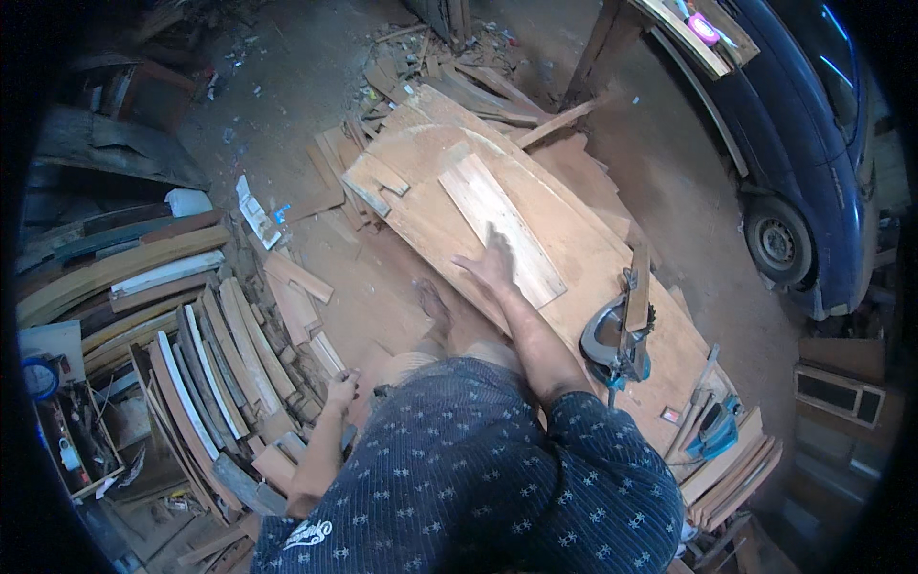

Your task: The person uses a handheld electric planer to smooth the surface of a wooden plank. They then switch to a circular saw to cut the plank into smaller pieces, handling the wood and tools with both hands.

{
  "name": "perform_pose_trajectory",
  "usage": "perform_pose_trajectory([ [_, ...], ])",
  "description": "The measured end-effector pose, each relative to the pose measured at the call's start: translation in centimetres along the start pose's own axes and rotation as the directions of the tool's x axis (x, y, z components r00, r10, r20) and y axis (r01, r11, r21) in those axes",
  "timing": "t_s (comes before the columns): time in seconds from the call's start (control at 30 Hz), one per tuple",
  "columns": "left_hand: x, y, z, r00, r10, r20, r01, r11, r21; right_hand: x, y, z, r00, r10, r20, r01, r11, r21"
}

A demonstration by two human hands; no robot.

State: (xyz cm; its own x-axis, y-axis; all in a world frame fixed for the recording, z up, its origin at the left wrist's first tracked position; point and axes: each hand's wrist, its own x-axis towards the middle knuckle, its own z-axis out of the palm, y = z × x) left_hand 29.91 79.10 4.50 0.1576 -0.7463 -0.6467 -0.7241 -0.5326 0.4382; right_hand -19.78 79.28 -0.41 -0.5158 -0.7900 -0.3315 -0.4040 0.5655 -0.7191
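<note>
A pale plank [502, 225] lies lengthwise across a dusty wooden worktable [411, 215]. Over the plank's near side reaches my right hand [492, 263], open, its thumb out and fingers spread. Whether the fingers press on the wood or hover just above it, I cannot tell. My left hand [342, 387] hangs low beside my hip, away from the table, its fingers curled closed. What they may hold is hidden. To the right of my right forearm, a circular saw [612, 335] with a grey guard and teal body rests on the table.
A small notched wood piece [387, 177] lies at the table's far left corner. At the near right end are a teal power tool [717, 426] and stacked boards [741, 478]. Stacked curved timber [201, 354] fills the left floor. A dark blue car [794, 163] stands at right.
</note>
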Motion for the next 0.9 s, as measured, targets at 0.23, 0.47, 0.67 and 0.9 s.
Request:
perform_pose_trajectory([
  [0.23, -3.7, 5.7, 2.0, 0.990, 0.143, 0.008, -0.143, 0.990, -0.018, -0.4, 7.7, -3.9, 0.959, 0.272, 0.077, -0.226, 0.901, -0.371],
  [0.47, -4.3, 7.3, 3.0, 0.986, 0.153, 0.059, -0.150, 0.987, -0.055, -3.8, 4.4, -2.7, 0.852, -0.031, 0.522, -0.439, 0.499, 0.747],
  [0.67, -3.6, 12.2, 4.2, 0.975, 0.150, 0.162, -0.132, 0.984, -0.116, -1.4, 1.0, 5.0, 0.949, 0.125, 0.291, -0.313, 0.227, 0.922],
  [0.9, -5.6, 22.2, 6.1, 0.885, 0.196, 0.422, 0.035, 0.876, -0.481, -4.3, -6.7, -3.1, 0.934, 0.066, 0.350, -0.347, 0.398, 0.849],
])
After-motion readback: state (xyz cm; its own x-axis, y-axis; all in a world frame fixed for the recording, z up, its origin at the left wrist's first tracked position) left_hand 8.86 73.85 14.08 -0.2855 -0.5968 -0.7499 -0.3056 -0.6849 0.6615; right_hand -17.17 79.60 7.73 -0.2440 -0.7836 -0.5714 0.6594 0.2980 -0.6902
